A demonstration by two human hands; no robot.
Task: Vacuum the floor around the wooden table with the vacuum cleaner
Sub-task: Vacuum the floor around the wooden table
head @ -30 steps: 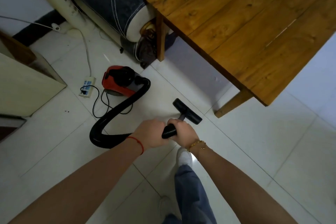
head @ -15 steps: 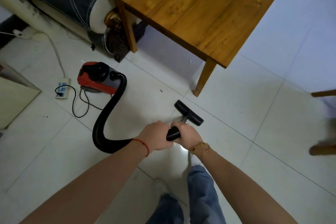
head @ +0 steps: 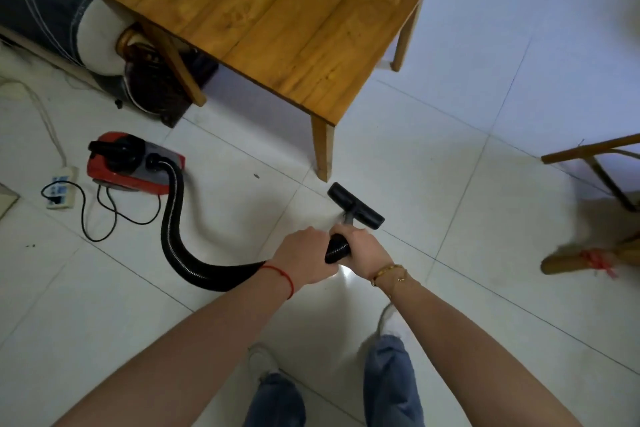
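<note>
both hands (head: 341, 255) grip the ribbed black hose (head: 173, 218) of the red vacuum cleaner (head: 133, 165).

Glossy pale floor tiles (head: 433, 163), grained varnished wooden table (head: 277, 10), ribbed black hose (head: 173, 218).

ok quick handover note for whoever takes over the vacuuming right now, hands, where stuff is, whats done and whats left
Left hand and right hand both grip the black hose just behind the floor nozzle.
The nozzle sits on the tiles just in front of the nearest leg of the wooden table. The red vacuum body stands to the left, plugged into a power strip.
Done: cannot tell how much floor is covered.
Left: specks remain on the tiles to the left; work round the table.
</note>
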